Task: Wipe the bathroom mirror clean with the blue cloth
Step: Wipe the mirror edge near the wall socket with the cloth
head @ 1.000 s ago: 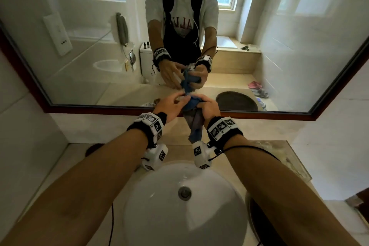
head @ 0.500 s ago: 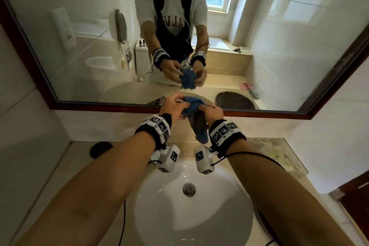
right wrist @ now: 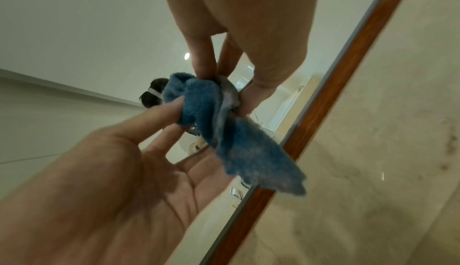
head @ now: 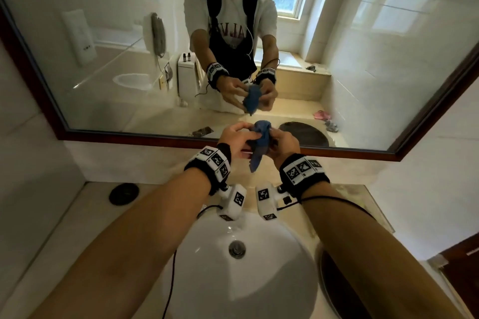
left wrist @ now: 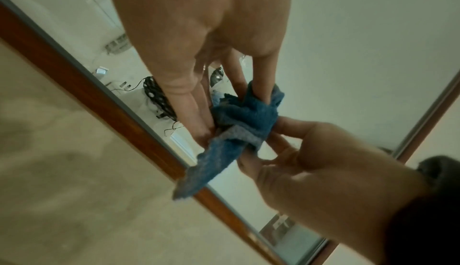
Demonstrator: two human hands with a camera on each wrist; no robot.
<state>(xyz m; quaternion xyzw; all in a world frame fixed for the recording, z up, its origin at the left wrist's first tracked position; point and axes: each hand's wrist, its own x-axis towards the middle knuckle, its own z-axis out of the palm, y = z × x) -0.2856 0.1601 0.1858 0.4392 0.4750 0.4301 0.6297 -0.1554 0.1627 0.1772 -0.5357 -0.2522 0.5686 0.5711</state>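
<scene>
Both hands pinching blue cloth

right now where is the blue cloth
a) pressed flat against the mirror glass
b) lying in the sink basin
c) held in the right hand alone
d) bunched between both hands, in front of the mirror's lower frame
d: the blue cloth is bunched up and pinched by the left hand and the right hand together, with one end hanging down above the sink, short of the mirror glass.
</scene>
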